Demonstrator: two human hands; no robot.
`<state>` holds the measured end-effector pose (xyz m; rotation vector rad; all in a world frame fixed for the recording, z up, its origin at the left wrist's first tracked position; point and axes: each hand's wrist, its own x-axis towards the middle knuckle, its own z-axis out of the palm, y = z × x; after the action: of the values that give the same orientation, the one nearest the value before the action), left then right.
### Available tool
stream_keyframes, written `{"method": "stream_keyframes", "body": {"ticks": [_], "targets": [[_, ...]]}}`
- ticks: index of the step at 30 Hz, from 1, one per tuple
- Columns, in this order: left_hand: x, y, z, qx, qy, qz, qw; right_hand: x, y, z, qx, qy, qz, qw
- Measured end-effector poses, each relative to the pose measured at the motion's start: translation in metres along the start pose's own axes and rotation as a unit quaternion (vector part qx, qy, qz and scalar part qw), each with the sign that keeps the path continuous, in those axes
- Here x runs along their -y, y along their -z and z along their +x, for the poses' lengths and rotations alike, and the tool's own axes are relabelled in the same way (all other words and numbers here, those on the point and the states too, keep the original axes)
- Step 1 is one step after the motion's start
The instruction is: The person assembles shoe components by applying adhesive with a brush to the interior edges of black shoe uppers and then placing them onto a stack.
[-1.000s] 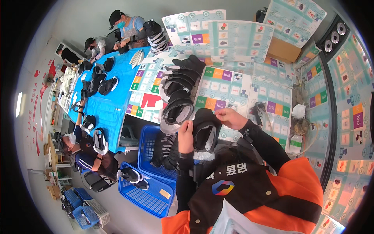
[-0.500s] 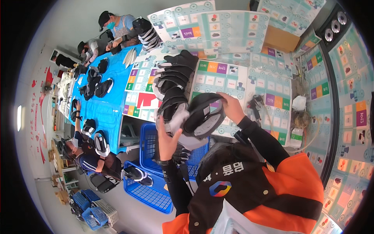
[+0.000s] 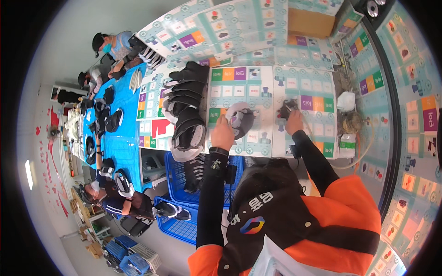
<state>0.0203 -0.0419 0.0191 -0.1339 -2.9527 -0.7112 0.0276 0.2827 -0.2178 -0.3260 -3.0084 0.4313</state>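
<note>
A grey and black padded boot brace (image 3: 242, 118) lies on the printed mat covering the table (image 3: 258, 87). My left hand (image 3: 223, 134) grips its near left edge. My right hand (image 3: 293, 122) is stretched out to the right of it, fingers closed on a small dark object (image 3: 285, 108) on the mat. Both of my arms are in black sleeves, and an orange and black vest fills the lower part of the view.
A row of black boot braces (image 3: 186, 103) lies left of my hands. Blue crates (image 3: 177, 171) holding more gear stand below the table edge. Other people (image 3: 115, 45) work at a blue table (image 3: 124, 138) on the left. A cardboard box (image 3: 309, 22) sits at the far edge, white bags (image 3: 346, 100) to the right.
The brace was held up in both hands; now it lies on the table. My right hand has let go of it and moved right to the small dark object.
</note>
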Motion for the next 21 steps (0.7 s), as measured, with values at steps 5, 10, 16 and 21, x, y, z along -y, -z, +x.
{"method": "stream_keyframes", "body": {"ticks": [5, 10, 16, 21], "targets": [[-0.030, -0.015, 0.003, 0.089, 0.026, 0.046, 0.995, 0.009, 0.004, 0.008, 0.074, -0.005, -0.020, 0.997], [-0.021, -0.026, 0.019, 0.073, 0.005, 0.052, 0.996, 0.032, 0.056, 0.014, 0.113, -0.082, 0.117, 0.983], [-0.024, -0.029, 0.035, 0.079, 0.012, 0.072, 0.994, 0.085, 0.115, -0.021, 0.396, -0.116, 0.471, 0.780], [-0.036, -0.026, 0.036, 0.099, 0.031, 0.080, 0.991, 0.097, 0.102, -0.026, 0.330, -0.050, 0.371, 0.867]]}}
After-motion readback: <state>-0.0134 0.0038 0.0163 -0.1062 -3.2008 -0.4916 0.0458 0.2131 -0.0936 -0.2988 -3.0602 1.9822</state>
